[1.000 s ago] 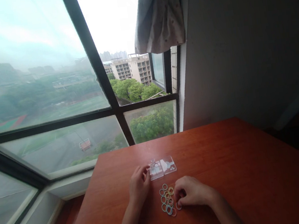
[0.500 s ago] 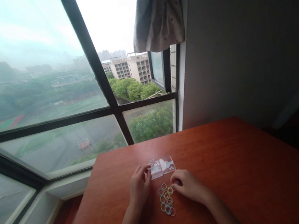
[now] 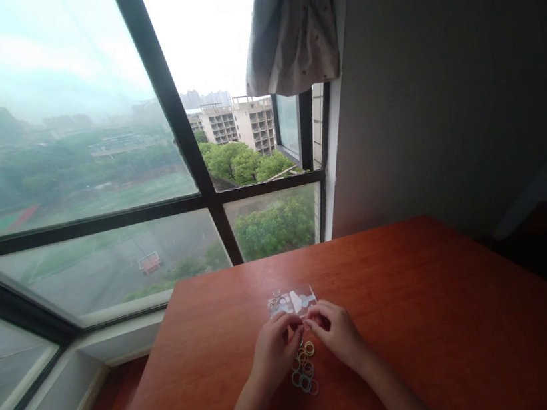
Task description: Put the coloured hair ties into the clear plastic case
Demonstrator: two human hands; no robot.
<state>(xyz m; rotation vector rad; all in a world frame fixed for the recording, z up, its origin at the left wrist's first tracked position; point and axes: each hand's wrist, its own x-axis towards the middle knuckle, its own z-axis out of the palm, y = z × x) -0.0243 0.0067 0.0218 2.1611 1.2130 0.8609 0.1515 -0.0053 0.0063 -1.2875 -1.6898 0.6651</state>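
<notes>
Several small coloured rubber rings [image 3: 304, 368] lie in a cluster on the red-brown table [image 3: 444, 317]. Just beyond them sits a small clear plastic case [image 3: 291, 301] with compartments. My left hand [image 3: 275, 350] and my right hand [image 3: 338, 336] meet fingertip to fingertip over the near edge of the case, above the rings. Both hands have their fingers pinched together. What they pinch is too small to make out.
A large window with a dark frame [image 3: 178, 137] fills the left and back. A bunched curtain [image 3: 291, 28] hangs at the top. A dark wall [image 3: 448, 74] stands to the right. The table's left edge [image 3: 141, 390] drops to a low sill.
My right hand has come up from the rings toward the case. My left hand has shifted right from the case's left edge, and the two now meet in the middle.
</notes>
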